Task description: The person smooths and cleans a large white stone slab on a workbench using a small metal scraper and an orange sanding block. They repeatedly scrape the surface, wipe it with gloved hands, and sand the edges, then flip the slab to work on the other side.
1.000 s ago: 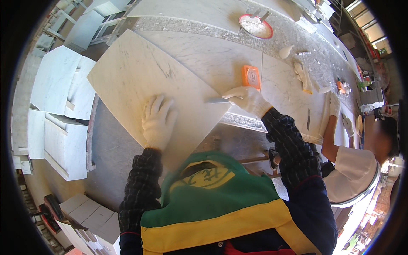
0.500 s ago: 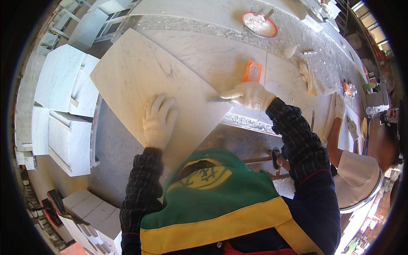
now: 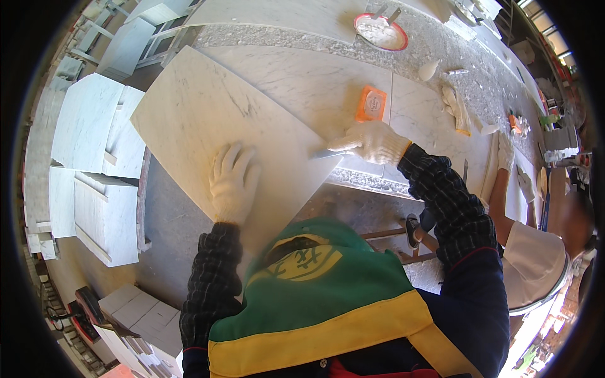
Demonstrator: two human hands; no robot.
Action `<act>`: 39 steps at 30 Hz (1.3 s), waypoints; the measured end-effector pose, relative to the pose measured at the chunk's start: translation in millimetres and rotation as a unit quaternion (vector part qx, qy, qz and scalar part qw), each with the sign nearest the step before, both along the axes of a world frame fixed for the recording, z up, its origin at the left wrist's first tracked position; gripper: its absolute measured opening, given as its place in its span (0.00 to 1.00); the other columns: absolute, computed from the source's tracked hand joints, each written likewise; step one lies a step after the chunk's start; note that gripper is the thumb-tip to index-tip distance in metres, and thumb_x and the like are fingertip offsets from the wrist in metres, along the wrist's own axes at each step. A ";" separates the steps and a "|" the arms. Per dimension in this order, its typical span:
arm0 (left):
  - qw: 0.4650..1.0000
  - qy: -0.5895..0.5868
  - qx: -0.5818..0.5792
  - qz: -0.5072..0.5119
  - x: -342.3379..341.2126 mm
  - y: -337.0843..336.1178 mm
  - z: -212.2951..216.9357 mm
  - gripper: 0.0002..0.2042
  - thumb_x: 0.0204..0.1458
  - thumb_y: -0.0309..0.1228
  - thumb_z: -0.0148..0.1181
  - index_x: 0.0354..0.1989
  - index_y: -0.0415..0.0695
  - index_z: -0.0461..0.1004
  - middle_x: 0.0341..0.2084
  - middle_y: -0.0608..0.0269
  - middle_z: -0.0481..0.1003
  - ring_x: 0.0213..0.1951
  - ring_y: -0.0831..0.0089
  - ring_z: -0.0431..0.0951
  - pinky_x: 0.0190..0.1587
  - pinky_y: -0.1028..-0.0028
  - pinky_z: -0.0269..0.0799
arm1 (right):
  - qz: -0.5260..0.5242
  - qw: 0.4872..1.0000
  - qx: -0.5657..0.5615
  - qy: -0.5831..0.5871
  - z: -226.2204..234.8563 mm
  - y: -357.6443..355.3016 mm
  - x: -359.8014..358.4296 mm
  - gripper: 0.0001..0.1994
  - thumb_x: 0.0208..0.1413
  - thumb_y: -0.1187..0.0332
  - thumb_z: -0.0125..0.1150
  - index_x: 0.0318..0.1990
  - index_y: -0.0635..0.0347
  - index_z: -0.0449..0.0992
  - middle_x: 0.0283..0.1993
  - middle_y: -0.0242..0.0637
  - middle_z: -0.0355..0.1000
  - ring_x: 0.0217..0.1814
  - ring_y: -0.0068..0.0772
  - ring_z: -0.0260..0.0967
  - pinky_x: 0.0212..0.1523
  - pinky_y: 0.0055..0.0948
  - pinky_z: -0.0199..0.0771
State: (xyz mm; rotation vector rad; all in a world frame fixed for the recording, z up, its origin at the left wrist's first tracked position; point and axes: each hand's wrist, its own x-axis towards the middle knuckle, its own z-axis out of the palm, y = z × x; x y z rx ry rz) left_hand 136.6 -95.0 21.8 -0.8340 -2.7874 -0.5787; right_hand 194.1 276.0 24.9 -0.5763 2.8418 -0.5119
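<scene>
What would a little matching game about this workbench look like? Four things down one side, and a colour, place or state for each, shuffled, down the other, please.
Things
1. Left hand
2. Right hand
3. Bowl
4. Small box

Descriptions
A. Bright orange
B. Gripping a thin blade
C. Filled with white stuff
D. Laid palm-down on a pale slab

Right pairs: 1-D, 2-B, 3-C, 4-A

Speckled grey bench, on it veined white slabs, red-rimmed bowl, pear-shaped white object, white tube
</scene>
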 end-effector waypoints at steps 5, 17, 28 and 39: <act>1.000 -0.010 0.014 0.000 0.6 1.5 1.1 0.18 0.62 0.40 0.62 0.59 0.53 0.79 0.65 0.62 0.71 0.69 0.53 0.66 0.70 0.54 0.60 | -0.024 0.999 -0.043 0.016 -7.0 0.5 -0.1 0.18 0.63 0.68 0.63 0.56 0.29 0.84 0.37 0.30 0.77 0.40 0.39 0.76 0.42 0.35 0.78; 1.000 -0.004 0.007 0.002 1.2 1.9 0.7 0.17 0.62 0.40 0.62 0.59 0.53 0.79 0.65 0.62 0.72 0.69 0.52 0.65 0.69 0.53 0.60 | -0.018 0.999 -0.038 0.012 -7.5 -6.6 2.5 0.22 0.60 0.75 0.62 0.57 0.31 0.83 0.39 0.28 0.78 0.44 0.38 0.76 0.43 0.35 0.79; 1.000 0.003 0.004 0.001 -0.1 0.5 -1.5 0.18 0.62 0.41 0.62 0.59 0.53 0.79 0.65 0.62 0.72 0.69 0.52 0.65 0.69 0.53 0.61 | -0.020 0.998 -0.052 0.032 -9.4 -8.3 8.7 0.23 0.59 0.76 0.63 0.57 0.33 0.83 0.42 0.31 0.80 0.46 0.39 0.78 0.46 0.35 0.80; 1.000 0.011 -0.001 0.004 -0.7 1.1 -0.9 0.18 0.61 0.40 0.63 0.58 0.54 0.79 0.65 0.63 0.72 0.69 0.54 0.66 0.69 0.54 0.61 | -0.040 0.996 -0.079 0.025 -15.0 -6.9 11.3 0.22 0.59 0.77 0.62 0.56 0.37 0.84 0.45 0.34 0.81 0.45 0.40 0.79 0.46 0.35 0.80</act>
